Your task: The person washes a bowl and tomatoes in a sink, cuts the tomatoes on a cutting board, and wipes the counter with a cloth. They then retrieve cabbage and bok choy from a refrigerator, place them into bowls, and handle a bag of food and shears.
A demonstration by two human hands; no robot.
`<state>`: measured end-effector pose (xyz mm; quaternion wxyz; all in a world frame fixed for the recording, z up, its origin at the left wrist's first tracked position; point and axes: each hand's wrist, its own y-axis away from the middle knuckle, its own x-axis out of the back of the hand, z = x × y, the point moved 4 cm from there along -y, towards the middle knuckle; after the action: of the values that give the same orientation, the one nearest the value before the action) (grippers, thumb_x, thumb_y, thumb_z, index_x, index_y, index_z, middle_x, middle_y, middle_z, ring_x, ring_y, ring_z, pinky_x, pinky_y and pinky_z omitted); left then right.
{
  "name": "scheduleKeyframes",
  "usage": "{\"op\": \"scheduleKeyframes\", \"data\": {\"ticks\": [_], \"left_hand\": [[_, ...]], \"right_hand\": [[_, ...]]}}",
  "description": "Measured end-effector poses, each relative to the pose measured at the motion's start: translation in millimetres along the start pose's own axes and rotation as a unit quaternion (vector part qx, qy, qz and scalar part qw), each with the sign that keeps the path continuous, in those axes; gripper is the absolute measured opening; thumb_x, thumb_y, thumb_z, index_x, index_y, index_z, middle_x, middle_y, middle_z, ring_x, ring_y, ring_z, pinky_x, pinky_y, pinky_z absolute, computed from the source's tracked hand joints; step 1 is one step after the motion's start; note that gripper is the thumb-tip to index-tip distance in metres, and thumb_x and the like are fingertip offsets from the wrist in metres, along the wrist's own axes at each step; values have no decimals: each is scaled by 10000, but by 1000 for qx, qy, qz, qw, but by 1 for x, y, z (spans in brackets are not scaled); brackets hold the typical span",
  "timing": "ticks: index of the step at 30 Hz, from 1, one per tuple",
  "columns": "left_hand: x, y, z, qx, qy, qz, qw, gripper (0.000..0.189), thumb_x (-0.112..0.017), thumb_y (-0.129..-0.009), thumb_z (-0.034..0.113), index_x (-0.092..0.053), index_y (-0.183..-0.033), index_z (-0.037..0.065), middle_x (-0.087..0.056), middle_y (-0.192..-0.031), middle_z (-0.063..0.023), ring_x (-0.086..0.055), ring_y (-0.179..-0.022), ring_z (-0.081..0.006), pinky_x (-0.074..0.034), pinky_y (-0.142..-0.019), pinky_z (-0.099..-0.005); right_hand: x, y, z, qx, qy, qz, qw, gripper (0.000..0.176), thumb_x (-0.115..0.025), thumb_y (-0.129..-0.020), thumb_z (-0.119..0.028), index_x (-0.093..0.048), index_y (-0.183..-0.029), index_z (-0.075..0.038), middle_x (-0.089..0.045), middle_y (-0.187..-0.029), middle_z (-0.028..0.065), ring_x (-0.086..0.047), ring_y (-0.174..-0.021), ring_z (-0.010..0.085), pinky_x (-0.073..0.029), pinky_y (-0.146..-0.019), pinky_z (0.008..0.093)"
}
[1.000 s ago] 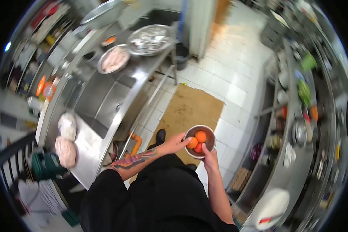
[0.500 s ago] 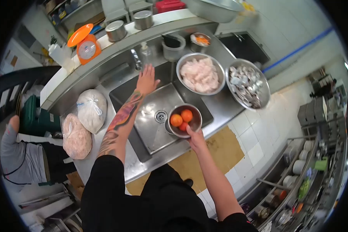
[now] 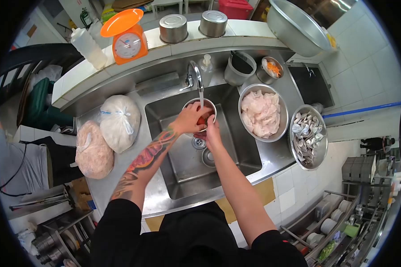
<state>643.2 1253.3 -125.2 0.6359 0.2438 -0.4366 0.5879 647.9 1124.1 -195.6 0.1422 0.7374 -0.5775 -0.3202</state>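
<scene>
- Centre of the frame: two bare hands meet at a small metal bowl [image 3: 215, 109] above a steel sink [image 3: 187, 162].
- The right hand [image 3: 213, 133] grips the bowl at its lower right side.
- The left hand [image 3: 189, 117] reaches over the rim, fingers inside the bowl; how tightly they close cannot be told.
- Inside the bowl, reddish round fruit [image 3: 202, 120] shows between the hands, partly hidden.
- Just above, a tap [image 3: 194, 69] pours water [image 3: 202, 97] down towards the bowl.
- Left of centre, on the steel desk [image 3: 274, 161], a white bag [image 3: 120, 125] and a pinkish bag [image 3: 93, 152] lie touching.
- Right of centre, a wide bowl [image 3: 272, 139] holds pale meat [image 3: 260, 113]; further right, another basin [image 3: 314, 167] holds silvery pieces [image 3: 307, 135].
- Upper left, an orange scale [image 3: 128, 43] stands on a tiled ledge [image 3: 236, 42], beside two metal pots [image 3: 173, 29].
- Far left edge: another person's grey clothing [image 3: 24, 164].
</scene>
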Motion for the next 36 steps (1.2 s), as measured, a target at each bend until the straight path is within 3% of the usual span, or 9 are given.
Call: {"op": "scheduleKeyframes", "data": {"ticks": [3,9,11,15,21,24,27,29,36], "left_hand": [[-32,-2,-21,71,38,-157,984,621,-770,-775,339,-570,-1332,150,-474,-1383,-204,-599,-1148,-412,-516,-963,-495],[-103,-25,-66,120,304,153,933,452,-668,-901,367,-586,-1288,149,-601,-1198,-187,-668,-1003,-329,-557,-877,-469],[-114,-16,-60,332,760,91,552,436,-577,-982,463,-612,-1278,145,-642,-1193,-152,-664,-1038,-282,-553,-901,-453],[-91,-2,-45,359,796,-76,481,667,-452,-995,619,-554,-1368,75,-626,-1294,-148,-636,-1155,-299,-507,-1017,-438],[-75,2,-54,296,877,46,374,652,-440,-997,562,-524,-1384,44,-597,-1351,-184,-616,-1196,-340,-492,-1050,-441],[-73,-4,-59,255,848,71,459,594,-488,-976,579,-630,-1269,82,-622,-1306,-136,-632,-1172,-298,-510,-1006,-432],[-64,-5,-64,331,601,178,705,579,-540,-952,589,-667,-1222,92,-616,-1287,-158,-647,-1120,-299,-513,-961,-424],[-53,-6,-46,198,257,24,946,511,-610,-925,560,-688,-1164,116,-606,-1221,-186,-650,-1047,-320,-520,-905,-425],[-32,-16,-44,122,128,-11,984,350,-690,-869,292,-703,-1187,146,-548,-1358,-175,-564,-1220,-347,-509,-959,-449]], "right_hand": [[1,-2,-9,46,101,-1,994,570,-353,-1064,-559,-344,-1490,-180,-646,-1179,188,-731,-755,323,-624,-501,388],[-12,-8,-24,92,52,22,994,558,-411,-1069,-478,-287,-1560,-243,-601,-1282,189,-729,-751,316,-628,-482,374],[-5,-19,-11,105,137,62,983,544,-394,-1074,-464,-286,-1560,-243,-600,-1272,198,-728,-729,330,-624,-473,381],[-12,5,-34,88,294,84,948,537,-413,-1068,-431,-299,-1555,-233,-620,-1237,229,-716,-681,316,-595,-462,373],[-9,-9,-24,179,308,71,932,628,-433,-954,-107,-301,-1552,-247,-619,-1233,234,-699,-624,314,-608,-496,385],[-17,-17,-20,105,174,46,978,772,-436,-849,37,-296,-1544,-268,-564,-1327,209,-716,-660,390,-649,-528,434],[-28,-2,-12,7,92,-7,996,743,-476,-841,28,-282,-1510,-231,-630,-1194,206,-734,-780,373,-650,-535,429],[-20,-19,-15,-80,40,-48,995,525,-539,-904,-36,-407,-1401,-144,-666,-1110,198,-735,-799,354,-649,-606,475],[-14,-31,24,-47,-109,-75,990,416,-483,-964,-57,-383,-1368,-77,-641,-1143,206,-727,-872,356,-650,-719,478]]}}
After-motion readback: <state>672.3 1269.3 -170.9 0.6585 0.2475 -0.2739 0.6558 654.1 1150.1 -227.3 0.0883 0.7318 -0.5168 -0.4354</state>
